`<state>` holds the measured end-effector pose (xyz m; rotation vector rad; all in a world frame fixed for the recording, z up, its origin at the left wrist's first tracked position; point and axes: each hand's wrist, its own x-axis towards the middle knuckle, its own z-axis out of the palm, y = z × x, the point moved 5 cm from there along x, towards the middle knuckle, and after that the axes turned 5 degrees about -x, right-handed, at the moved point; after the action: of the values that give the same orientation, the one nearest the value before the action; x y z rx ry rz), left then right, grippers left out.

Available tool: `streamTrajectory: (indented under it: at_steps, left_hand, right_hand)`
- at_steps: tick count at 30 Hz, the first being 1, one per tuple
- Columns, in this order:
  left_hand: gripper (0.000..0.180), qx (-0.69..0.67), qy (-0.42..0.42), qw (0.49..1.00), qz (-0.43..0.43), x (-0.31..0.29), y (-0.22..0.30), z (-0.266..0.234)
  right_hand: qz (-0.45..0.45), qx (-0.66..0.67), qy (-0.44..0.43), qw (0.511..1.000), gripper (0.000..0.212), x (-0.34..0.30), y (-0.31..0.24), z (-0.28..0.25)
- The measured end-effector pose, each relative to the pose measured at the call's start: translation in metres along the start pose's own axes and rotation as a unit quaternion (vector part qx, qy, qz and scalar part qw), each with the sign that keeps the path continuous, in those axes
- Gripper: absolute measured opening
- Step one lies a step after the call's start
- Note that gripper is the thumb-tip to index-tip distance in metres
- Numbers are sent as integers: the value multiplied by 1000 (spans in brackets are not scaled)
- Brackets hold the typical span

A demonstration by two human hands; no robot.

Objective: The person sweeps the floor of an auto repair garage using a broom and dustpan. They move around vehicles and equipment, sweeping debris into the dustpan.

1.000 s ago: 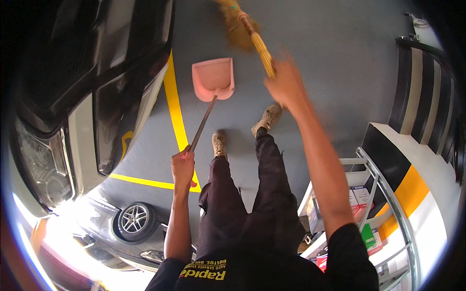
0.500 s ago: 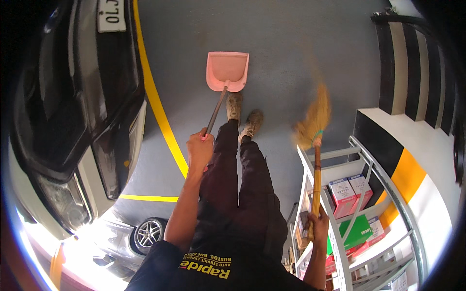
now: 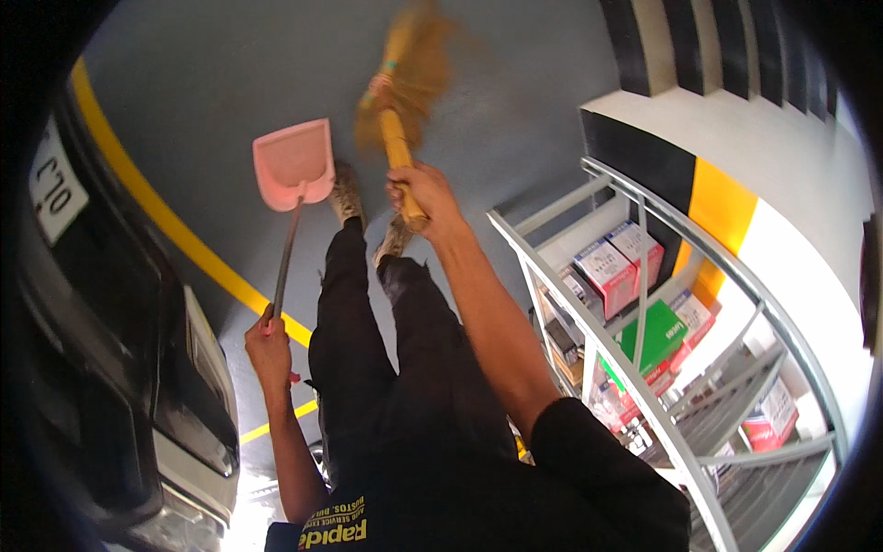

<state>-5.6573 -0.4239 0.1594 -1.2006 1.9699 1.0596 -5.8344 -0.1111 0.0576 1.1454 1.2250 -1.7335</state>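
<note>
My left hand (image 3: pixel 269 350) grips the handle of a long-handled pink dustpan (image 3: pixel 294 161), whose pan rests on the grey floor in front of my left shoe. Wrapped round the yellow handle of a soft straw broom (image 3: pixel 396 138) is my right hand (image 3: pixel 425 198), out ahead of my legs. The broom's bristles are smeared by motion and hang over the floor to the right of the dustpan. Whether their tips touch the floor I cannot tell.
A metal shelf rack (image 3: pixel 602 340) with several boxes (image 3: pixel 618 267) stands close on my right, beside a striped wall (image 3: pixel 644 152). A dark vehicle (image 3: pixel 101 322) is close on my left, next to a yellow floor line (image 3: pixel 156 207).
My right hand has swung the broom from beside the rack forward and left, across my front. The view has turned; the dustpan, still in my left hand, appears farther left.
</note>
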Motion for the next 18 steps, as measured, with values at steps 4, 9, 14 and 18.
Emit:
streamTrajectory:
  at_steps: [4,9,14,18]
  left_hand:
    - [46,8,-10,1000,-4,11,15,0]
    - [47,-25,-20,999,17,16,40,15]
    - [43,1,10,999,45,25,57,27]
    - [38,82,12,994,76,28,110,48]
  right_hand:
    - [-29,-11,-36,999,34,-26,-44,-26]
    - [-43,-76,119,989,64,-146,-59,-146]
    - [-4,-154,348,925,67,-223,-61,-283]
    - [-25,-90,349,933,16,-149,-55,-455]
